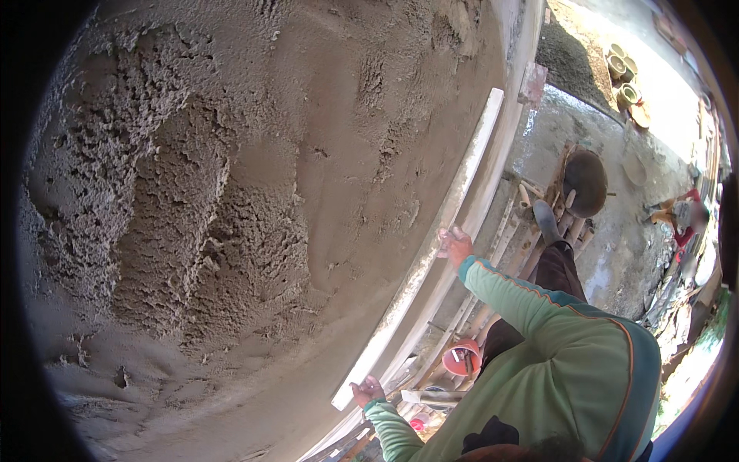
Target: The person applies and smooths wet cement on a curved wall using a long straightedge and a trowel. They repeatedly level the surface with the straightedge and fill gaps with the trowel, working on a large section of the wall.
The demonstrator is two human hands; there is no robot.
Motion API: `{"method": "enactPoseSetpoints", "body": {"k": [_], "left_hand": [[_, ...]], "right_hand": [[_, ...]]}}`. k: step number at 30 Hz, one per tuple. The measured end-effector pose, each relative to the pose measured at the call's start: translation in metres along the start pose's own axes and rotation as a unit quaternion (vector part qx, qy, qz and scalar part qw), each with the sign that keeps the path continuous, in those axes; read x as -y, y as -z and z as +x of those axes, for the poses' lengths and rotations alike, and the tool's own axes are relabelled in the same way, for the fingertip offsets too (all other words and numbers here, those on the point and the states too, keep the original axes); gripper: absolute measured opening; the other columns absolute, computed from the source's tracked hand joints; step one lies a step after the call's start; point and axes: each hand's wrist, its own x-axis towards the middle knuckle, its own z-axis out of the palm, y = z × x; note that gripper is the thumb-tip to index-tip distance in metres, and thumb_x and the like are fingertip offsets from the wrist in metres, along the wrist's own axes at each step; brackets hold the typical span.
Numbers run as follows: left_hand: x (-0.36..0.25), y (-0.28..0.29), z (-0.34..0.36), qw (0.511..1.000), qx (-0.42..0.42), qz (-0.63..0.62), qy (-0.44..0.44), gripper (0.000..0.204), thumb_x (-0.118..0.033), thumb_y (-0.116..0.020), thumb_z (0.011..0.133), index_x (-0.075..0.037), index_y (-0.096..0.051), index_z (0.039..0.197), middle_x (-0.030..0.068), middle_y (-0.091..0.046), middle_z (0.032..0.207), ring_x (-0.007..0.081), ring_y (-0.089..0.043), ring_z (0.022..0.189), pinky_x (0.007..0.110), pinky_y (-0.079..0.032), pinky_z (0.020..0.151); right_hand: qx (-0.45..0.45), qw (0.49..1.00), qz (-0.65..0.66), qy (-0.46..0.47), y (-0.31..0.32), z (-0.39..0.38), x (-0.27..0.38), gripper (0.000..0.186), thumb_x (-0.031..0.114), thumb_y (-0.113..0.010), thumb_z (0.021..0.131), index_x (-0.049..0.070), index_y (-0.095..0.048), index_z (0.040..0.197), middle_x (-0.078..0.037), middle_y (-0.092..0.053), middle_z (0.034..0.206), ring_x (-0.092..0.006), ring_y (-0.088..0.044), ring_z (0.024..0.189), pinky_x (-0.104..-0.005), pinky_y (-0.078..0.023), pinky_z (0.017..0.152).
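Note:
A long, pale straightedge (408, 296), smeared with mortar, lies slanting against a wall of wet grey-brown plaster (369, 200). My right hand (456, 243) grips it near its middle, fingers wrapped over the edge. Close to its lower end, my left hand (368, 391) is closed on the same straightedge. Plaster around the straightedge looks fairly smooth, while a rough, lumpy patch (177, 208) covers the wall farther left. Green sleeves cover both my arms.
Wooden poles (500, 240) form a platform under my boot (546, 222). A red bucket (462, 358) and a large round basin (585, 183) stand beside it. Below at right, another person (685, 215) is on the ground. Several pans (622, 65) lie near a sand heap (566, 61).

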Motion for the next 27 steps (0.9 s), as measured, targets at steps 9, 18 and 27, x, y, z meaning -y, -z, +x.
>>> {"method": "enactPoseSetpoints", "body": {"k": [9,18,27], "left_hand": [[0.129,-0.129,-0.093,0.984,0.151,-0.005,0.090,0.032,-0.032,-0.054,0.102,-0.005,-0.054,0.120,0.0140,-0.064,0.121,0.0271,-0.061,0.110,0.042,-0.054,0.095],[0.205,-0.236,-0.183,0.967,0.216,-0.036,0.134,0.033,-0.030,-0.057,0.102,-0.003,-0.054,0.121,0.0143,-0.062,0.124,0.0260,-0.057,0.117,0.044,-0.047,0.107],[0.230,-0.263,-0.204,0.952,0.246,-0.053,0.174,0.035,-0.028,-0.054,0.103,-0.004,-0.051,0.127,0.0158,-0.058,0.128,0.0280,-0.056,0.119,0.045,-0.048,0.107]], "right_hand": [[-0.011,0.984,-0.068,0.165,0.023,0.117,0.209,0.033,0.034,-0.067,0.095,0.005,-0.062,0.109,0.001,-0.055,0.079,-0.0100,-0.055,0.067,-0.0306,-0.055,0.058],[-0.014,0.982,-0.125,0.142,0.060,0.225,0.348,0.075,0.033,-0.068,0.094,-0.005,-0.035,0.149,-0.015,-0.063,0.121,-0.0222,-0.066,0.095,-0.0409,-0.060,0.073],[-0.025,0.974,-0.130,0.186,0.068,0.262,0.384,0.059,0.038,-0.065,0.095,0.004,-0.050,0.141,-0.013,-0.060,0.126,-0.0221,-0.063,0.104,-0.0404,-0.057,0.079]]}}
